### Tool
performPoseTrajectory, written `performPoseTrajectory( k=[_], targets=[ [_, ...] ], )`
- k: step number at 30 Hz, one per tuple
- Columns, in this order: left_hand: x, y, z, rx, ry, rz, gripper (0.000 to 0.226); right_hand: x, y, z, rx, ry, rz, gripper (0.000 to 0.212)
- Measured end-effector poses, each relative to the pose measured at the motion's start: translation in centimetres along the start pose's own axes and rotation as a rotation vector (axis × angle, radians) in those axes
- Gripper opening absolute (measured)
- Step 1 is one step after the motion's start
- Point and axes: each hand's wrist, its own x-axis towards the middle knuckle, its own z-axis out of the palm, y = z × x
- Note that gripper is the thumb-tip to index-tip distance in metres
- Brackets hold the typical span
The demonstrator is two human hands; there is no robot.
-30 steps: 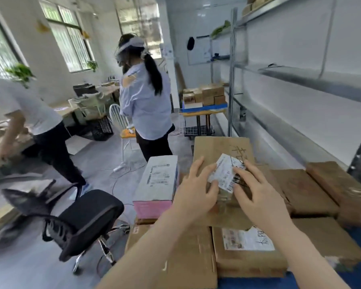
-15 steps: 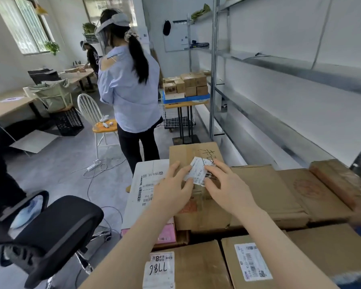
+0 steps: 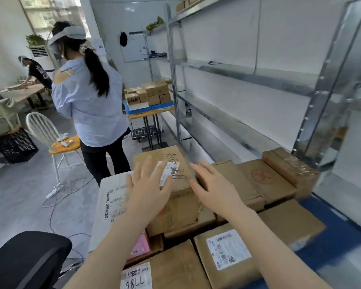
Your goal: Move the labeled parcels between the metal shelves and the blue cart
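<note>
Both hands, the left hand [image 3: 149,191] and right hand [image 3: 214,189], are hovering open and empty over the top parcel [image 3: 165,163], lying mid-frame. It is looking stiff and light; gripping its side edges seems best.

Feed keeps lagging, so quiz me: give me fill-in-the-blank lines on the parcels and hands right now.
1. Both hands, left and right, are ____, gripping nothing.
2. The handwritten label nearest the camera holds the number ____.
3. The white label by the left fingertips lies on a ____ parcel.

Missing: open; 7786; brown cardboard
</note>
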Motion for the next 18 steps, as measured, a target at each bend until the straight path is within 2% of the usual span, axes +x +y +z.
performPoseTrajectory(
  k=[4, 8, 14, 18],
  targets=[
    [0.2, 9.4, 1.1, -0.065, -0.064, 0.309, 0.051, -6.9, 4.6, -6.8, -0.057, 0.110, 0.177, 0.049],
    [-2.8, 21.5, 6.4, -0.201, -0.139, 0.613, 0.050, -17.0, 10.2, -14.6, -0.198, 0.243, 0.431, 0.048],
    [-14.5, 37.7, 14.9, -0.222, -0.463, 0.949, 0.054, -36.5, 14.3, -24.4, -0.344, 0.421, 0.854, 0.047],
    [-23.8, 45.4, 17.4, -0.266, -0.623, 1.122, 0.054, -48.7, 14.4, -29.1, -0.401, 0.546, 1.037, 0.046]
  ],
)
